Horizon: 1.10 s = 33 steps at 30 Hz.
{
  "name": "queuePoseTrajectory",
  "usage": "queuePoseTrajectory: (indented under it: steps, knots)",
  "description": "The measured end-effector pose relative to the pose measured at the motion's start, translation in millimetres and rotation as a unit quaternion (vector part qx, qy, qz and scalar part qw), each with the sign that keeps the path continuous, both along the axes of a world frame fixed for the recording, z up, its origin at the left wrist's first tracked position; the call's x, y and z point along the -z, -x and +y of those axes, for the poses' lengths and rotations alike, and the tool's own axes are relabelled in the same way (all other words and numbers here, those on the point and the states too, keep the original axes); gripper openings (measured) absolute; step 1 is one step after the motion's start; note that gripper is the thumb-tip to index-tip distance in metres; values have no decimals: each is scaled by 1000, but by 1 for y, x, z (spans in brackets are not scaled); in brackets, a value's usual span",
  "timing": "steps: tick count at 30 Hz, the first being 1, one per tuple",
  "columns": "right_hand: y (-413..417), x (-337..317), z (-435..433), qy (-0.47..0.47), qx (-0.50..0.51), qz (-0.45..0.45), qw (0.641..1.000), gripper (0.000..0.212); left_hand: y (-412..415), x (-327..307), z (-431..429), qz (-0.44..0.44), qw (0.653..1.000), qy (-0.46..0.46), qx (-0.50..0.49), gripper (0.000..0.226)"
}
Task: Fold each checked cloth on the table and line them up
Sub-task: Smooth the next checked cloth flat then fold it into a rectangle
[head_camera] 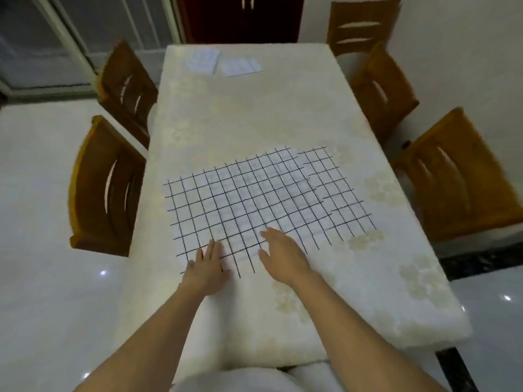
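At the near edge of the spread checked cloth, both hands lie flat and grip nothing. The left hand presses down with straight fingers held close together. The right hand, just beside it, has its fingers extended and its thumb apart. It looks to rest on the fabric, though blur makes contact hard to confirm.

The spread checked cloth lies fully opened out with no fold begun. Along its right side a strip of offset grid shows, which may be another cloth lying partly beneath it; I cannot tell for sure.

Well beyond the spread checked cloth, at the far end of the table, sit a folded cloth and a second folded cloth. They are side by side, close together and slightly askew to each other.

By my reckoning two cloths are done and at least one remains. That one looks smoothed and ready for its first fold, and it has yet to join the row beyond.
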State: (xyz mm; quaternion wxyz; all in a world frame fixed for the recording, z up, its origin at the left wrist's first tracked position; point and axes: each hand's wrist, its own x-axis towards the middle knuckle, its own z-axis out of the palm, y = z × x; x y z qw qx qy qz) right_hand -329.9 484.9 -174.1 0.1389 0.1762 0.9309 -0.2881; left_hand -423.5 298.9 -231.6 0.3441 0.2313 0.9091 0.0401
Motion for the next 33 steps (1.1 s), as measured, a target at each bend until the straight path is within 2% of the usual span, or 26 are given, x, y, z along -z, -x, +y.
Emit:
queuePoseTrajectory:
  steps: [3, 5, 8, 12, 15, 18, 23, 29, 33]
  knots:
    - [3, 21, 12, -85, -145, -107, 980, 74, -22, 20, -12, 41, 999, 13, -5, 78]
    - [2, 31, 17, -108, -181, -127, 969, 78, -31, 22, -13, 47, 999, 5, -22, 73]
    - [4, 47, 14, -107, -181, -115, 971, 77, -35, 25, -10, 75, 997, 3, -27, 72]
    - [2, 67, 1, -105, -180, -144, 967, 77, -37, 26, -15, 96, 994, -32, -45, 71]
    - [-4, 72, -10, -109, -144, -142, 973, 76, -29, 28, -25, 125, 991, -52, -21, 71]
    - [-12, 73, -26, -126, -112, -160, 973, 74, -22, 38, -25, 144, 987, -69, 14, 81]
    - [-22, 66, -52, -138, -86, -191, 968, 73, -14, 40, -8, 114, 991, -69, 21, 89]
    - [-28, 58, -59, -163, -140, -200, 956, 70, -12, 48, -19, 103, 992, -66, 38, 87]
    - [-20, 40, -61, -119, -139, -182, 966, 61, -5, 47, -31, 92, 991, -61, 69, 86]
